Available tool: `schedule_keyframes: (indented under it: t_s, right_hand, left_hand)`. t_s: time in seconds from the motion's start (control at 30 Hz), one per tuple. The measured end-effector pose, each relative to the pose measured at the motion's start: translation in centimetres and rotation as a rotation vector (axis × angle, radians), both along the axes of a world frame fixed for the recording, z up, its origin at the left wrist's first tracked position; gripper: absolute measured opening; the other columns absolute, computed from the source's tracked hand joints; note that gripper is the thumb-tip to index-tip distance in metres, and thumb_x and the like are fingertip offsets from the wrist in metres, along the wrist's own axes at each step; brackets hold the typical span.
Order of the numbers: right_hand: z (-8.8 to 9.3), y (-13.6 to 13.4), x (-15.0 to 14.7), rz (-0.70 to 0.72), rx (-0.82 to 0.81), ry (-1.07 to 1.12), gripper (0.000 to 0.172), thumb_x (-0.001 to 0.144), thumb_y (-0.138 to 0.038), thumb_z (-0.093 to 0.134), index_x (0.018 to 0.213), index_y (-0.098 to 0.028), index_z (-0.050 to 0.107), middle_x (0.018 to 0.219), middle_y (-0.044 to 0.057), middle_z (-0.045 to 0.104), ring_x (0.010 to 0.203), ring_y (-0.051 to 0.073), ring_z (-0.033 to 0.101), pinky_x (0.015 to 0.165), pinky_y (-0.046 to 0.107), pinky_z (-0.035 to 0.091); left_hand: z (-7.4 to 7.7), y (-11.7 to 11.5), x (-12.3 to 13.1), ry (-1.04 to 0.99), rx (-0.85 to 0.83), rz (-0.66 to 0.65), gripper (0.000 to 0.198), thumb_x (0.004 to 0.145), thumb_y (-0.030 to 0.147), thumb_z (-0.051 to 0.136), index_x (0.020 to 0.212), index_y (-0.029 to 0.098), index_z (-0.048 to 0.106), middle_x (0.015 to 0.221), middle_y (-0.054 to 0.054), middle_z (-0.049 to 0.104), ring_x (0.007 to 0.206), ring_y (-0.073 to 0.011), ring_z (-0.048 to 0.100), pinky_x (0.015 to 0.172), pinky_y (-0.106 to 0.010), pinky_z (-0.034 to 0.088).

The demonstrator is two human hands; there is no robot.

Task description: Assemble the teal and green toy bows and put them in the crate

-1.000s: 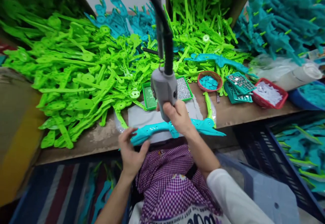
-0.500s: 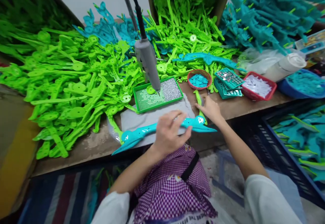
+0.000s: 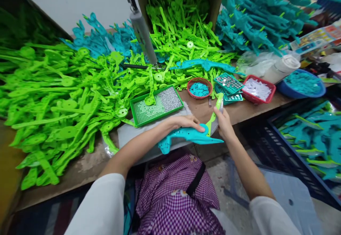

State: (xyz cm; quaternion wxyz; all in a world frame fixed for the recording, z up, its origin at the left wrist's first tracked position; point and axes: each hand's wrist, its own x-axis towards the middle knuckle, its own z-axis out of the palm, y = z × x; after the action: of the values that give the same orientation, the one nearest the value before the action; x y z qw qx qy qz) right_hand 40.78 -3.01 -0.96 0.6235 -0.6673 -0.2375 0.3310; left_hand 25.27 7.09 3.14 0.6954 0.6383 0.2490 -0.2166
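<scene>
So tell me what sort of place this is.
Probably a small toy-assembly workshop: heaps of green plastic parts cover the bench, a hanging power screwdriver dangles above, and a green tray of screws sits ready.

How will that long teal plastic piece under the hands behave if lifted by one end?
The teal piece looks thin and moulded, so probably light and slightly springy. It overhangs the table edge, so it may tip once the left hand lets go.
</scene>
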Motion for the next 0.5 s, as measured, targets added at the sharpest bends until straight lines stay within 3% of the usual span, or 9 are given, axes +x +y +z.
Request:
schedule_keyframes:
  t_s: [0.13,0.23,0.37,0.5]
  right_hand:
    - [0.2,-1.6,0.1,-0.007,-0.042,-0.004,0.041,0.07,-0.058,0.064,0.081,-0.021,0.05,0.063,-0.008,0.045,0.056,0.008,0.043,0.051,0.02,0.035]
    - [0.7,-4.2,0.2,0.183,-0.202,-0.023,0.048,0.075,-0.068,0.053,0.082,-0.02,0.052,0.056,-0.007,0.048,0.047,0.01,0.048,0.044,0.022,0.037]
    - [1.0,-9.0,-1.3,0.445,-0.354,0.203,0.062,0.077,-0.076,0.04,0.076,-0.017,0.056,0.053,-0.002,0.055,0.041,0.012,0.054,0.039,0.023,0.04]
    - [0.5,-10.9,-3.2,0.349,-0.278,0.252,0.057,0.076,-0.071,0.051,0.064,-0.015,0.055,0.043,-0.005,0.046,0.031,0.006,0.041,0.033,0.018,0.03]
  left_hand:
    - [0.2,-0.6,-0.1,0.016,0.022,-0.01,0.05,0.051,0.056,0.08,0.074,0.014,0.066,0.064,-0.002,0.061,0.054,-0.0129,0.051,0.054,-0.027,0.036]
    - [0.0,-0.1,-0.2,0.024,-0.011,0.011,0.051,0.051,0.056,0.08,0.077,0.015,0.067,0.068,-0.002,0.063,0.058,-0.0135,0.053,0.056,-0.026,0.039]
    - [-0.2,0.7,-0.5,0.007,-0.016,0.025,0.052,0.053,0.056,0.081,0.082,0.014,0.068,0.074,-0.003,0.064,0.061,-0.0139,0.055,0.058,-0.027,0.041]
    - [-0.3,0.7,-0.6,-0.006,-0.065,0.027,0.052,0.054,0.054,0.082,0.084,0.012,0.069,0.074,-0.006,0.064,0.06,-0.0147,0.055,0.059,-0.029,0.042]
